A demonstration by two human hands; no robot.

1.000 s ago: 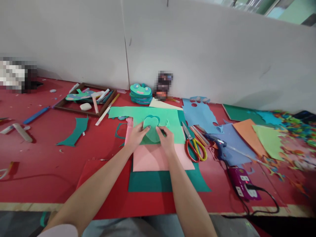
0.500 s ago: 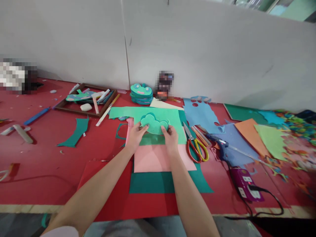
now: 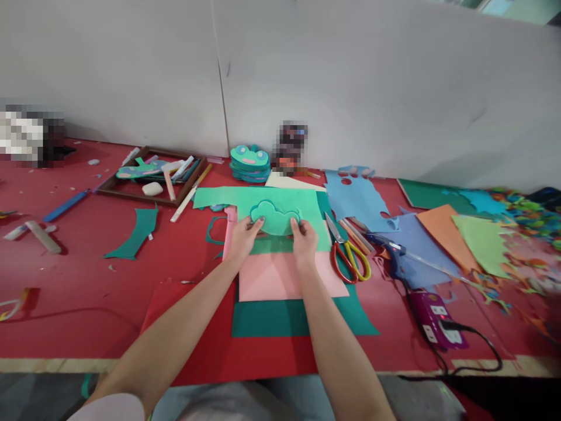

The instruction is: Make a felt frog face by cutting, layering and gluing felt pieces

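Note:
Between my hands is a green foam frog-head cutout (image 3: 275, 220), a light layer over a darker one whose edge shows along the top. My left hand (image 3: 245, 237) pinches its left end with the thumb on top. At the right end, my right hand (image 3: 304, 238) grips it the same way. Beneath lie a light green foam sheet (image 3: 280, 196), a pink sheet (image 3: 272, 278) and a dark green sheet (image 3: 272, 320). Scissors (image 3: 346, 251) with one red and one yellow handle rest just right of my right hand.
Finished frog faces (image 3: 249, 164) are stacked at the back. A brown wooden frame (image 3: 175, 202) with pens stands left. On the right are a blue glue gun (image 3: 397, 257), a purple power strip (image 3: 438, 321) with a black cord, blue foam (image 3: 357, 202) and scraps (image 3: 521, 210).
Both hands keep hold of the cutout. The light layer now sits closer to the dark one, and my right hand has shifted slightly right. The view has tilted a little.

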